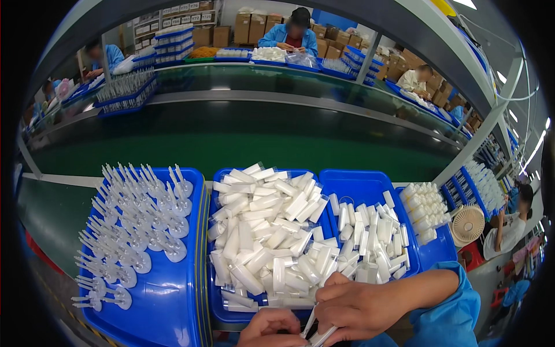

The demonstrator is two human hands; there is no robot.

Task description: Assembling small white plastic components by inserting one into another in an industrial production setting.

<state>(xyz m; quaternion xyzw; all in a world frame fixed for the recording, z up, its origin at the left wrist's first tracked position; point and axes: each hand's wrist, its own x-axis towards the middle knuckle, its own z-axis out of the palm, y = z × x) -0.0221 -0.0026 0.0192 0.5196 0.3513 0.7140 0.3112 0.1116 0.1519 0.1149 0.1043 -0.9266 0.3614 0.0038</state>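
At the lower edge, in front of the middle tray, my left hand (pixel 270 328) and my right hand (pixel 361 306) meet with fingers closed. Between them is a slim white stick-like piece (pixel 310 322), pinched by my right hand. Under my right fingers a white piece with a clear edge (pixel 322 336) shows in part, and my left fingertips touch its near end. Their lower parts are cut off by the frame. Just beyond lies a blue tray (pixel 315 178) heaped with white rectangular pieces in clear sleeves (pixel 272 231).
To the left, a blue tray (pixel 156 295) on a stack carries rows of clear round-based parts with upright stems (pixel 141 214). Right are a blue tray (pixel 352 178) of smaller white pieces, white bottle-like parts (pixel 424 208) and a beige fan (pixel 467 224). A green conveyor belt (pixel 243 130) runs beyond; people work across it.
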